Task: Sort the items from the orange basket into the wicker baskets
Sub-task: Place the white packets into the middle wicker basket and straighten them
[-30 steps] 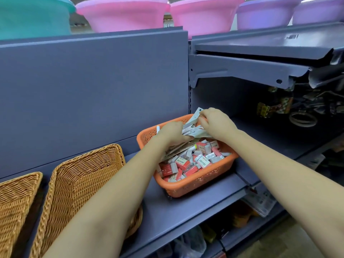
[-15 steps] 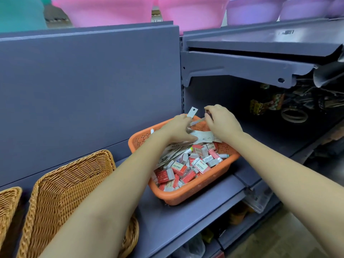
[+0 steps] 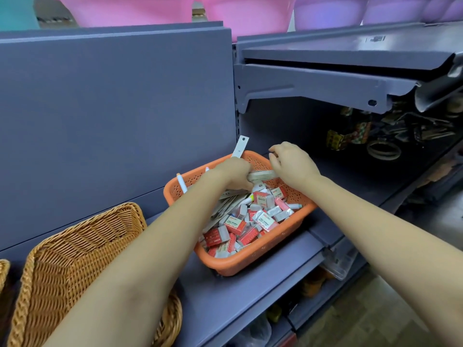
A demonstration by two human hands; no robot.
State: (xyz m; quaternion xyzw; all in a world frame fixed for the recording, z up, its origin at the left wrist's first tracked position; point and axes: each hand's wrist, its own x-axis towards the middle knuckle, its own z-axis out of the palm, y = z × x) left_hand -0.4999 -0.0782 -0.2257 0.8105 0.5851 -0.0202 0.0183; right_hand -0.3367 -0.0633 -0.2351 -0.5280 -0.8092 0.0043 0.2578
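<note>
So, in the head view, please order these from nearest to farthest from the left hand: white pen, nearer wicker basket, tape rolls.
From the left hand:
1. White pen, just left, at the orange basket's rim.
2. Tape rolls, right, back on the dark shelf.
3. Nearer wicker basket, lower left.

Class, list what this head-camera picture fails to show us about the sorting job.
- Left hand: fingertips hidden among rulers, grip unclear.
- Far-left wicker basket: cut off by the frame edge.
- Near wicker basket: its front is hidden by the left forearm.
- Eraser boxes: small print unreadable.
</note>
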